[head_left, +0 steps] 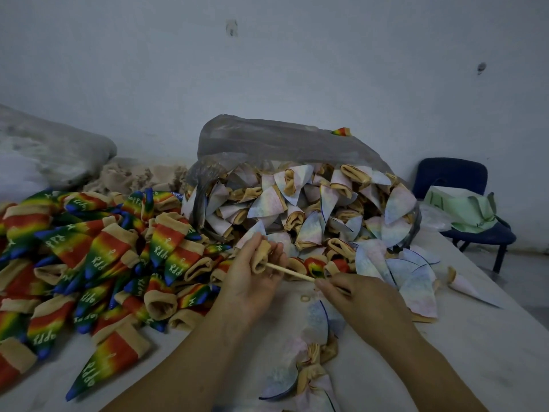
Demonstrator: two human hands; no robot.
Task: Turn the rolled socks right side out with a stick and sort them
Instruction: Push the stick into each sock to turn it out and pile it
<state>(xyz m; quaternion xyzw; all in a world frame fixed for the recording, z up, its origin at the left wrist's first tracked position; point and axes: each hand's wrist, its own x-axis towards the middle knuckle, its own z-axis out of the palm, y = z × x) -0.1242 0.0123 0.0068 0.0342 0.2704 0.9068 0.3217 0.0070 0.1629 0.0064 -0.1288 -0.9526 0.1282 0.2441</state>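
**Sock on the stick, ready for turning**

The sock [260,257] is sitting in my left hand [252,281], above the near edge of the table [487,346], between the two piles. I am curling my left fingers [279,252] closed around it, with its tan cuff mouth pointing toward my right hand [356,295], so the opening is facing the tool. I am pinching the stick [289,272] near its back end between my right thumb and fingertips, closed tight on it, and its tip is entering the cuff. I am judging that holding it far back is giving me a long reach to push the toe through.

The pale, unturned socks are spilling out of the bag [276,141] just behind my hands, so the supply is lying within easy reach. The rainbow socks [98,257], apparently finished, are heaping up on my left, well apart from the bag, which is keeping the sorting clean. A few pale ones are also lying near my wrists. Going by the fullness of the bag, I am judging plenty of work is remaining.
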